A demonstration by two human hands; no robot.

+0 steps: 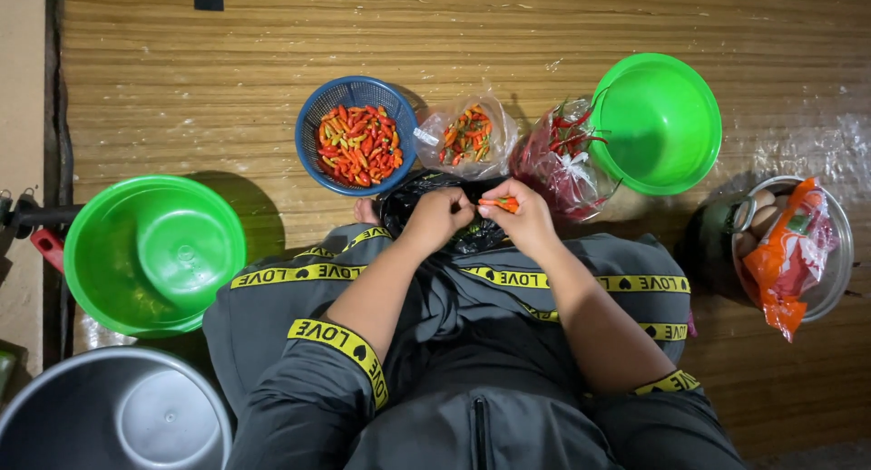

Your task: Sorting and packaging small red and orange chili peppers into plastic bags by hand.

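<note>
Left hand (438, 218) and right hand (523, 218) together pinch 1 orange chili (500, 202) over the black bag (426, 198), positioned to catch scraps, near the blue basket (356, 136).

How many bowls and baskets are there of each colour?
Green bowls: 2
Blue basket of chillies: 1
Silver metal bowls: 2
Total: 5

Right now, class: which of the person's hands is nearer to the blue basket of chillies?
Left. The left hand is just below and right of the blue basket; the right hand, holding an orange chilli, is farther right.
</note>
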